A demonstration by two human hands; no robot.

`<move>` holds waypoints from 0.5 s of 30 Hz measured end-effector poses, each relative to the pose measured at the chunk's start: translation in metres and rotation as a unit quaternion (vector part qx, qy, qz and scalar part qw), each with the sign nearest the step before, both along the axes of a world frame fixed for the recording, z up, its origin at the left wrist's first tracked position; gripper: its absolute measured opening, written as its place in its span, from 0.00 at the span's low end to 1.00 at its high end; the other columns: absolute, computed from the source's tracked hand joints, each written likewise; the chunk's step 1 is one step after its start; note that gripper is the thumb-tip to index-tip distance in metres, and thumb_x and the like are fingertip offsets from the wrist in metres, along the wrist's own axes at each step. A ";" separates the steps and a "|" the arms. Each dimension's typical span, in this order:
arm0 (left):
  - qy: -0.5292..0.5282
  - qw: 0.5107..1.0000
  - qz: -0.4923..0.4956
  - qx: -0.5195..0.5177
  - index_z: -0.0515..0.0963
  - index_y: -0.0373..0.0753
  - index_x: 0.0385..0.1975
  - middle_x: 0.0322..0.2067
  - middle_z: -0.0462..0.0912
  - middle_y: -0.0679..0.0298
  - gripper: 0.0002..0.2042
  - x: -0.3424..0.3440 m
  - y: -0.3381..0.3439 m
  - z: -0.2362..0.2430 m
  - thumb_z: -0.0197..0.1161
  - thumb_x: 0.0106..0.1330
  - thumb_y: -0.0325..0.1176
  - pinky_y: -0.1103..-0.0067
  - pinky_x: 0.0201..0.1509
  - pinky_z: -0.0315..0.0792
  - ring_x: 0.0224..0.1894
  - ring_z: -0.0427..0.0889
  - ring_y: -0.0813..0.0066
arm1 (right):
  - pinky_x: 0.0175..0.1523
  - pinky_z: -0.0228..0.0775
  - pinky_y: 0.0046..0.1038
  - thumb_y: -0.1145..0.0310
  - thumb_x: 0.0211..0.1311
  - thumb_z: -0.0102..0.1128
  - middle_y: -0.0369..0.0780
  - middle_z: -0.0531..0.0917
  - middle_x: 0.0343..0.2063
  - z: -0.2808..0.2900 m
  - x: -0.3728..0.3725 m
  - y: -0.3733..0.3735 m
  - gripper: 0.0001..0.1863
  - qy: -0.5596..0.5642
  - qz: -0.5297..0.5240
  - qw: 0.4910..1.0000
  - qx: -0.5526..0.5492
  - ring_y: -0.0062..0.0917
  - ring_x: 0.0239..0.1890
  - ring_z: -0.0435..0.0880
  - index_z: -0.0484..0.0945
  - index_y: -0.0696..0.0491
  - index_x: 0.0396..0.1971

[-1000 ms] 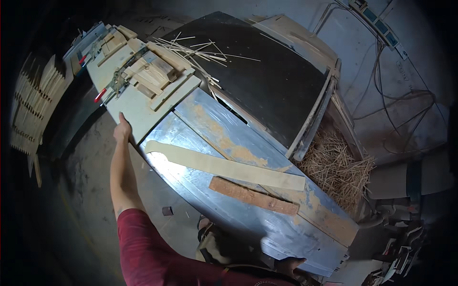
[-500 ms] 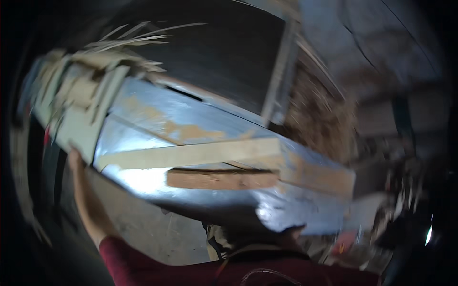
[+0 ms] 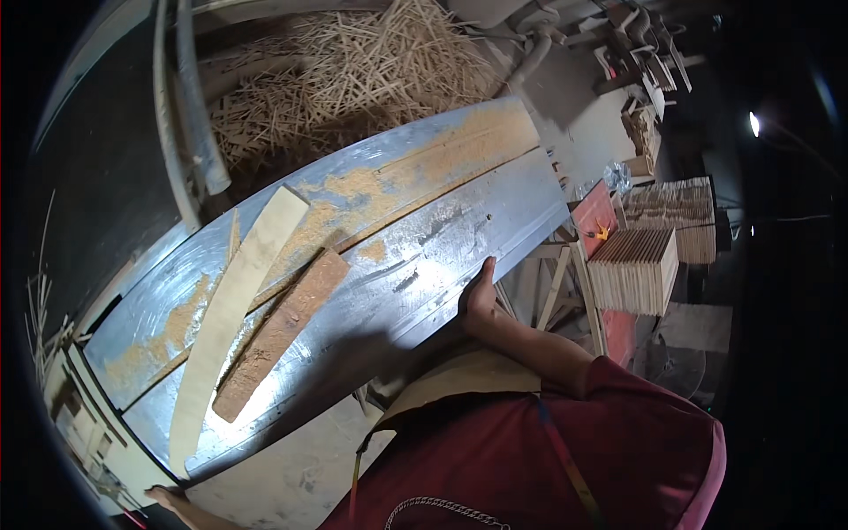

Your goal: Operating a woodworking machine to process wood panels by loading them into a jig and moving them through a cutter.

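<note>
Head view: nearest is the person's dark red shirt [image 3: 503, 450], with a metal chain [image 3: 442, 504] across its front. The right hand [image 3: 481, 299] is at the near edge of the metal machine table [image 3: 521, 190], thumb raised over the edge; its fingers are hidden below, so how far they are closed cannot be told. The left hand [image 3: 166, 499] is at the near edge of a pale panel [image 3: 132, 468], at the left end of the table; its grip is partly hidden, and its closure cannot be determined. Neither hand touches the loose wood on the table.

The table lies before the person, running from near left to far right. On its left half rests a rough brown wood offcut [image 3: 284, 331]. Just beside it, to its left, a pale curved wooden strip [image 3: 228, 318] lies flat across the table's long slot. Sawdust [image 3: 353, 183] covers patches along the far half.

On the right, beyond the table, stands a stack of thin boards [image 3: 629, 278], with a second stack [image 3: 676, 221] behind. Beyond the table's far edge are metal bars [image 3: 201, 141] and a heap of thin wood slivers [image 3: 397, 71]. Far right, a lamp [image 3: 753, 124] is lit.
</note>
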State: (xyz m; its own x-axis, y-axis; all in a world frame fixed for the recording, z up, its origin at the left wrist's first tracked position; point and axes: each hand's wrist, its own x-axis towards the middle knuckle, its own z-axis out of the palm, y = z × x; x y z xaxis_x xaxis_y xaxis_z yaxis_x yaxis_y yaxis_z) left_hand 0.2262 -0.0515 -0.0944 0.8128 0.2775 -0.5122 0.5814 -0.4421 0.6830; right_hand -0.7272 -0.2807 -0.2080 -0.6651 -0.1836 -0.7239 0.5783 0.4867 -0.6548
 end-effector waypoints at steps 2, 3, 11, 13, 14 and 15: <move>-0.016 0.999 0.009 0.042 0.74 0.28 0.63 0.59 0.81 0.48 0.40 0.006 0.008 0.009 0.41 0.78 0.65 0.57 0.66 0.75 0.58 0.79 0.46 | 0.38 0.68 0.37 0.16 0.63 0.50 0.41 0.80 0.34 0.008 0.006 -0.003 0.57 0.002 0.014 1.000 0.001 0.29 0.31 0.75 0.79 0.67 0.52; -0.029 0.998 -0.017 0.049 0.74 0.28 0.63 0.58 0.81 0.47 0.37 -0.004 0.003 -0.005 0.40 0.79 0.62 0.56 0.65 0.76 0.58 0.79 0.46 | 0.31 0.63 0.36 0.16 0.63 0.49 0.38 0.78 0.27 0.015 0.008 -0.005 0.56 0.018 0.010 1.000 0.008 0.27 0.23 0.70 0.81 0.66 0.46; -0.020 0.998 -0.067 0.007 0.68 0.26 0.64 0.62 0.75 0.40 0.30 -0.001 -0.009 -0.031 0.33 0.83 0.49 0.44 0.66 0.75 0.60 0.75 0.40 | 0.67 0.69 0.41 0.17 0.65 0.45 0.68 0.84 0.52 0.052 0.017 -0.010 0.66 0.189 0.078 0.971 0.127 0.51 0.63 0.82 0.77 0.83 0.51; -0.044 0.996 -0.065 0.051 0.69 0.26 0.65 0.67 0.73 0.39 0.35 -0.012 -0.022 -0.051 0.33 0.81 0.56 0.45 0.67 0.74 0.63 0.75 0.38 | 0.67 0.69 0.40 0.17 0.65 0.46 0.69 0.83 0.53 0.070 0.020 -0.009 0.66 0.195 0.063 0.972 0.116 0.51 0.63 0.82 0.77 0.83 0.51; -0.055 0.992 -0.098 0.063 0.69 0.26 0.66 0.67 0.74 0.40 0.38 -0.010 -0.027 -0.055 0.34 0.81 0.59 0.47 0.67 0.75 0.64 0.76 0.38 | 0.67 0.69 0.40 0.18 0.65 0.46 0.69 0.83 0.53 0.074 0.024 -0.011 0.66 0.194 0.065 0.973 0.107 0.51 0.63 0.82 0.77 0.84 0.51; -0.069 0.987 -0.128 0.073 0.69 0.26 0.67 0.67 0.75 0.41 0.40 -0.006 -0.027 -0.057 0.36 0.80 0.63 0.49 0.67 0.76 0.64 0.77 0.39 | 0.67 0.69 0.40 0.18 0.64 0.46 0.72 0.81 0.54 0.075 0.029 -0.011 0.66 0.208 0.069 0.972 0.088 0.52 0.63 0.82 0.76 0.84 0.50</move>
State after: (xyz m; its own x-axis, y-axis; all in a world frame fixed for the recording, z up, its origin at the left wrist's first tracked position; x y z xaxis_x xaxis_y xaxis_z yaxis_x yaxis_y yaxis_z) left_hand 0.2202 -0.0785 -0.1512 0.9249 0.1163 -0.3620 0.3439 -0.6620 0.6660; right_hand -0.6980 -0.2921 -0.1333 -0.8842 -0.1897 -0.4269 0.2028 0.6673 -0.7167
